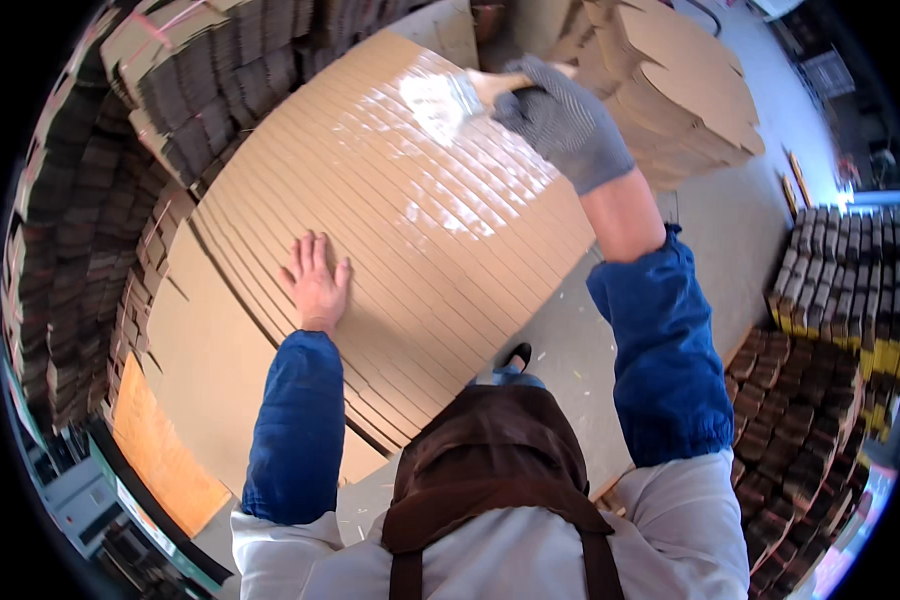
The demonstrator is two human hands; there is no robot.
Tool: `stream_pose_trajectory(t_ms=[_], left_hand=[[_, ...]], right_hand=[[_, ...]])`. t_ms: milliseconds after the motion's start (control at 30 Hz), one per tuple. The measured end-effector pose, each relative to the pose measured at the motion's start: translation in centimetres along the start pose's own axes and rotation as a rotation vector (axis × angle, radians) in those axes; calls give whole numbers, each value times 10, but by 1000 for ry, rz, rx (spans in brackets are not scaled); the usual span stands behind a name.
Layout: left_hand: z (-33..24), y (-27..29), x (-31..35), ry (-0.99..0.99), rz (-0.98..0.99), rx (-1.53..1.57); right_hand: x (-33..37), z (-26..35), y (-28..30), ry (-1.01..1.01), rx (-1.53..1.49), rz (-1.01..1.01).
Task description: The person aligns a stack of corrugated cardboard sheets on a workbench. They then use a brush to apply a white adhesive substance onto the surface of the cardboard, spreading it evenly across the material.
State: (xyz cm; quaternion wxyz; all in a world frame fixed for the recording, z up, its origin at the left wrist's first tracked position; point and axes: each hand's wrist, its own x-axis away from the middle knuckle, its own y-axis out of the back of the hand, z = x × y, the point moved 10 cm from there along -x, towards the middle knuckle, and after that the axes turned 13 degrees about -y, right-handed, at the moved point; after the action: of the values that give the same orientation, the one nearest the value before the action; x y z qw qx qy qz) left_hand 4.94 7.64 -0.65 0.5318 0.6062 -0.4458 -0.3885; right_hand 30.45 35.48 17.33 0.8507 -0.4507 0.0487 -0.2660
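Observation:
Overlapping brown cardboard sheets (400, 330) lie fanned out in front of me, their edges making a row of narrow strips. My right hand (565, 125), in a grey knitted glove, grips the wooden handle of a wide flat brush (458, 100) at the far side of the sheets. White wet-looking paste (475, 190) shines in patches over the strips beside and below the bristles, which are partly blurred. Bare and with its fingers spread, my left hand (317, 285) rests flat on the cardboard, left of the pasted area.
Tall stacks of folded cardboard (240, 70) crowd the left and far left. Another cardboard pile (660, 90) stands beyond my right hand. Tied bundles (800, 410) are stacked at the right, and an orange-brown board (160, 450) leans at the lower left. Grey floor (570, 330) shows beside the sheets.

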Motion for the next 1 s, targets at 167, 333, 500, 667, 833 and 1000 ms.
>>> stream_pose_trajectory(t_ms=[167, 333, 500, 667, 833, 1000], left_hand=[[8, 1, 3, 12, -16, 67], [8, 3, 2, 44, 5, 94], [7, 4, 2, 54, 11, 115], [13, 4, 9, 78, 7, 125], [12, 5, 1, 78, 3, 164], [13, 8, 1, 85, -7, 198]], right_hand=[[-46, -82, 59, -128, 186, -407], [-116, -182, 39, -274, 411, -453], [-127, -178, 24, -48, 1149, -404], [-118, -126, 8, 37, 1228, -475], [-116, -221, -54, 78, 1458, -288], [-144, -155, -16, 273, 1661, -345]])
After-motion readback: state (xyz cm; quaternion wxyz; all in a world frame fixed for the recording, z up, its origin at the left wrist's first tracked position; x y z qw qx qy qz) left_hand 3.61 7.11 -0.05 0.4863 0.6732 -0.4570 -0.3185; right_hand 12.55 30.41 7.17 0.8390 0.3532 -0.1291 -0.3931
